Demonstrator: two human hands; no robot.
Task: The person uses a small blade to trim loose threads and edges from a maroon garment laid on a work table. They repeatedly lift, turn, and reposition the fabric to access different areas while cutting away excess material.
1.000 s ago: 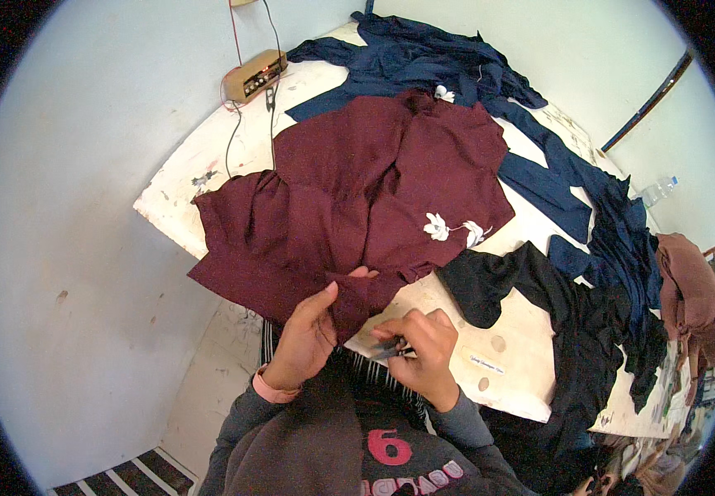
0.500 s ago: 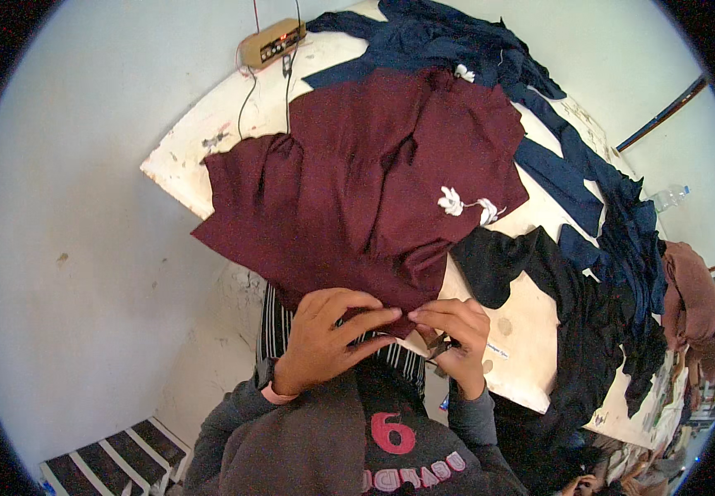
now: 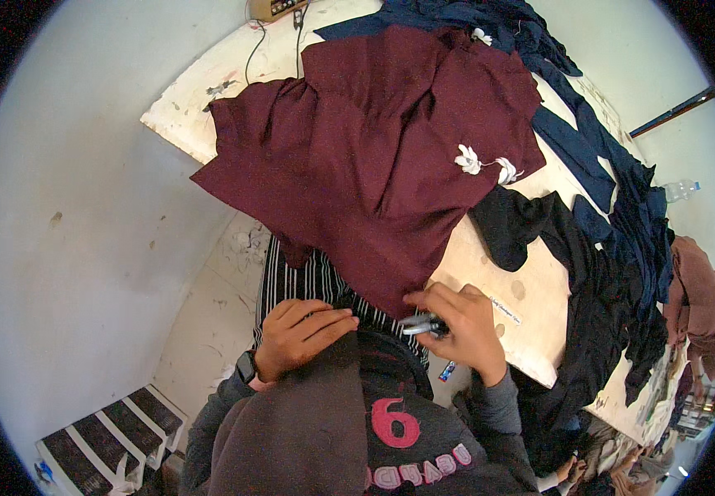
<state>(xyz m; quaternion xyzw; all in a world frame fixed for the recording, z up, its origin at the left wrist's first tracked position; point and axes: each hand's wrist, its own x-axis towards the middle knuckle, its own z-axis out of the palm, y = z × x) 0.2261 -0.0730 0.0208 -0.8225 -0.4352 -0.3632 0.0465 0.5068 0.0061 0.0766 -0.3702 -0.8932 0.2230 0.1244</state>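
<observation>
A maroon cloth garment (image 3: 357,165) spreads over the table, and its near corner hangs over the front edge towards my lap. At that corner my right hand (image 3: 465,326) is closed round a small pair of metal thread snips (image 3: 426,325), blades pointing left. Its index fingertip touches or nearly touches the cloth edge. My left hand (image 3: 303,335) is off the maroon cloth, in front of my striped black-and-white clothing (image 3: 291,285). Its fingers are pressed together, thumb hidden; whatever they hold, if anything, does not show. White bundles of thread (image 3: 468,159) lie on the garment.
Navy cloth (image 3: 576,157) runs along the table's far and right sides, with black cloth (image 3: 597,306) nearer. A tan control box (image 3: 275,8) with cables sits at the far left. A clear bottle (image 3: 681,191) stands at the right. Dark slatted pieces (image 3: 109,438) lie lower left.
My left hand has let go of the maroon cloth and drawn back left. My right hand has turned, bringing the snips forward into view. The whole view has shifted, so the table appears higher.
</observation>
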